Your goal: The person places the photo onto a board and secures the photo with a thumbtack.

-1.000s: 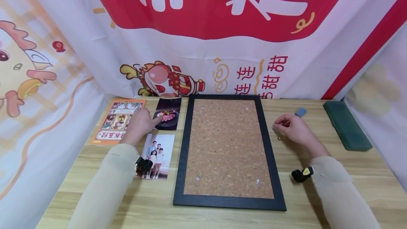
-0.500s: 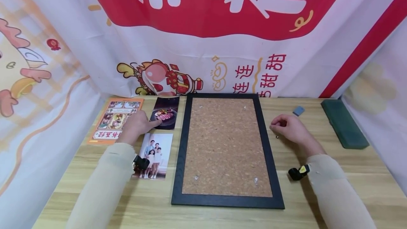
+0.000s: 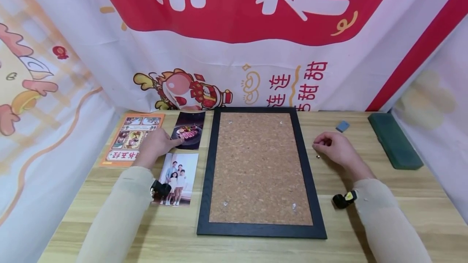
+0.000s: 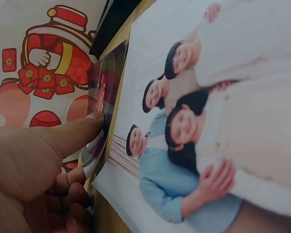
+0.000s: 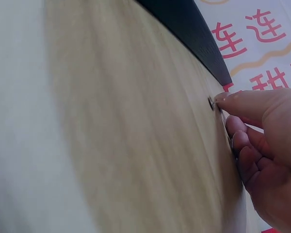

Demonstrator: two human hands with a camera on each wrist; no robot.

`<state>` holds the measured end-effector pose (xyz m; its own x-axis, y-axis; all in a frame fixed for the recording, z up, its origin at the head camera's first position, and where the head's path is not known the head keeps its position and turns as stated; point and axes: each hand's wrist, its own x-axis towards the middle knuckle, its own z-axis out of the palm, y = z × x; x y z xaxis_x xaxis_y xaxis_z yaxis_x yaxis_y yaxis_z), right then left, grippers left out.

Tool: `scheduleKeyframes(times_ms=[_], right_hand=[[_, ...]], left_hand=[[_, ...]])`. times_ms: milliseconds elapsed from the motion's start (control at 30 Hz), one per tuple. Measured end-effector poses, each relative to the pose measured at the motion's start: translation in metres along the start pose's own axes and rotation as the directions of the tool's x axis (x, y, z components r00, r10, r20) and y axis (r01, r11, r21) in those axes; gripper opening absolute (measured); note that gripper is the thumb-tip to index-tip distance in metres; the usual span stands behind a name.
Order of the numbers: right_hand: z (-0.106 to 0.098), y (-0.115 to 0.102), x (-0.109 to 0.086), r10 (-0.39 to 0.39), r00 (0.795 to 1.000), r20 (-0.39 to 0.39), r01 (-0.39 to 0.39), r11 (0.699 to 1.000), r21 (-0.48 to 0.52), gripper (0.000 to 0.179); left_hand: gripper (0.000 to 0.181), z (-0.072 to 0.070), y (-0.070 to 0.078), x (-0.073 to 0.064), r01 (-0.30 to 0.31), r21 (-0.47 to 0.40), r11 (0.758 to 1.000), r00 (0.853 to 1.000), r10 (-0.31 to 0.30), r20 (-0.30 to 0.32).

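Observation:
My left hand (image 3: 155, 145) pinches the left edge of a dark food photo (image 3: 189, 127); in the left wrist view the thumb (image 4: 82, 131) lies on top, other fingers below. Nearer me lies a family photo (image 3: 184, 169). The right hand (image 3: 336, 147) is low over the table, thumb and forefinger together. Just below its fingertips is a tiny shiny piece (image 3: 317, 156). In the right wrist view a small dark piece (image 5: 211, 103) shows at the thumb tip; I cannot tell whether it is held. Between the hands lies a black-framed cork board (image 3: 259, 169).
Small clear pieces (image 3: 294, 207) dot the cork near its corners. An orange printed booklet (image 3: 135, 133) is partly under the left hand. Beyond the right hand lie a small blue-grey block (image 3: 342, 126) and a green case (image 3: 395, 141). A printed cloth (image 3: 234, 66) hangs along the back.
The head view has shifted slightly. The left hand stays at the food photo's edge, and the right hand stays low beside the board, hardly moved.

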<state>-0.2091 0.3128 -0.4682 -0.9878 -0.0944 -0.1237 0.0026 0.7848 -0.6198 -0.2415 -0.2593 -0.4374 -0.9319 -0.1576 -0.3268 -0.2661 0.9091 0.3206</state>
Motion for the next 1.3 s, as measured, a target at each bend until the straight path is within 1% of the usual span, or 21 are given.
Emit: scheduleKeyframes(times_ms=[100, 200, 333, 433, 567, 633, 733, 800, 933, 1067, 1133, 1233, 1300], right_hand=[[0.0, 0.001, -0.002, 0.013, 1.0, -0.005, -0.013, 1.0, -0.004, 0.019], [0.0, 0.002, -0.003, 0.008, 1.0, -0.009, -0.008, 1.0, -0.013, 0.019], [-0.001, 0.002, -0.003, 0.004, 1.0, -0.013, -0.005, 1.0, -0.026, 0.02], [0.0, 0.003, -0.003, 0.007, 1.0, -0.014, -0.008, 1.0, -0.026, 0.019], [-0.001, 0.003, -0.005, 0.007, 1.0, -0.023, -0.007, 1.0, -0.012, 0.02], [-0.002, 0.002, -0.008, 0.015, 0.999, -0.037, -0.015, 1.0, 0.007, 0.021], [-0.004, 0.0, -0.012, 0.037, 0.997, -0.069, -0.034, 0.999, 0.042, 0.02], [-0.005, -0.002, -0.015, 0.053, 0.995, -0.087, -0.047, 0.997, 0.066, 0.02], [-0.006, -0.006, -0.017, 0.049, 0.993, -0.11, -0.039, 0.995, 0.095, 0.021], [-0.008, -0.007, -0.017, 0.038, 0.992, -0.117, -0.024, 0.993, 0.119, 0.024], [-0.008, -0.008, -0.017, 0.04, 0.993, -0.114, -0.023, 0.99, 0.141, 0.027], [-0.008, -0.01, -0.017, 0.047, 0.993, -0.11, -0.029, 0.987, 0.159, 0.029], [-0.008, -0.011, -0.016, 0.048, 0.993, -0.106, -0.03, 0.985, 0.171, 0.032]], left_hand=[[0.059, 0.0, -0.002, -0.001, -0.004, -0.013, 1.0, 1.0, 0.004, -0.011], [0.058, -0.001, -0.003, -0.002, -0.012, -0.033, 0.999, 1.0, 0.012, -0.006], [0.051, 0.0, -0.006, -0.001, -0.051, -0.063, 0.997, 0.999, 0.05, -0.012], [0.041, 0.002, -0.008, -0.001, -0.087, -0.11, 0.99, 0.996, 0.083, -0.032], [0.033, 0.002, -0.01, -0.001, -0.107, -0.205, 0.973, 0.994, 0.099, -0.05], [0.031, 0.002, -0.011, -0.002, -0.116, -0.259, 0.959, 0.993, 0.106, -0.053], [0.03, 0.0, -0.012, -0.003, -0.116, -0.35, 0.93, 0.993, 0.108, -0.041], [0.03, -0.002, -0.011, -0.004, -0.113, -0.413, 0.904, 0.993, 0.11, -0.032], [0.031, -0.003, -0.011, -0.005, -0.103, -0.519, 0.848, 0.994, 0.109, -0.021], [0.038, -0.004, -0.01, -0.006, -0.099, -0.596, 0.797, 0.994, 0.11, -0.017], [0.043, -0.004, -0.009, -0.007, -0.106, -0.616, 0.78, 0.993, 0.12, -0.018], [0.048, -0.006, -0.008, -0.011, -0.132, -0.63, 0.765, 0.99, 0.139, -0.039], [0.051, -0.007, -0.007, -0.014, -0.162, -0.627, 0.762, 0.985, 0.159, -0.062]])
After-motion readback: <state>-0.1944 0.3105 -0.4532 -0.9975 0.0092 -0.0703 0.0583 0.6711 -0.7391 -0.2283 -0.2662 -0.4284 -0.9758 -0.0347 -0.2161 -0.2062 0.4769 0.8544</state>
